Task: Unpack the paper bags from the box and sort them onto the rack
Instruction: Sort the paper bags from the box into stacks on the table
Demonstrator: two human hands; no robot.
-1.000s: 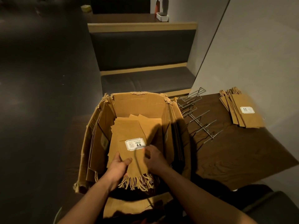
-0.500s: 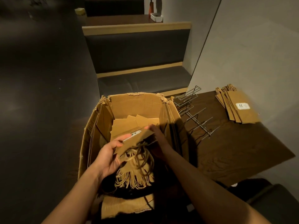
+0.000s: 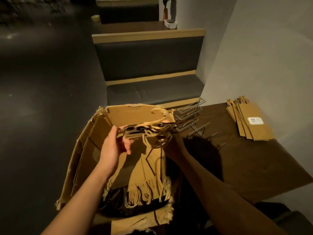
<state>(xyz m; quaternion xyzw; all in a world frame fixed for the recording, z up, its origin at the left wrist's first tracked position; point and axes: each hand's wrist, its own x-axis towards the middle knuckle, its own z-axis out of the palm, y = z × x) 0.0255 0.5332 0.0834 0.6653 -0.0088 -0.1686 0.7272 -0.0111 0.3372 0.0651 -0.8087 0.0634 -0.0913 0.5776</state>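
Holding a flat bundle of paper bags (image 3: 149, 131) above the open box (image 3: 94, 143), the left hand (image 3: 113, 146) has its fingers curled around the bundle's left end, thumb on top. The right hand (image 3: 171, 146) is mostly hidden behind the bundle and in shadow; it seems closed on the right end, but I cannot tell exactly how the fingers lie.

The bundle is seen nearly edge-on, with its twisted paper handles (image 3: 157, 133) hanging loose toward the person, and one loop standing up at 12 o'clock. More bags remain in the box (image 3: 144, 180) below, their handles pointing to 6 o'clock.

At 2 o'clock from the hands, the wire rack (image 3: 189, 119) lies on the dark counter (image 3: 254, 167), just beside the box. At 3 o'clock, well apart from the rack, a small stack of bags with a white label (image 3: 250, 122) lies flat on the counter.

To do this step well, I think both hands should press the bundle firmly so that no bag slides out of the middle. The loose handles can catch on the torn box edge or on the rack wires, so it is better to lift clear first, then move to 2 o'clock. Before placing, the bundle should probably be turned to match the rack slots.
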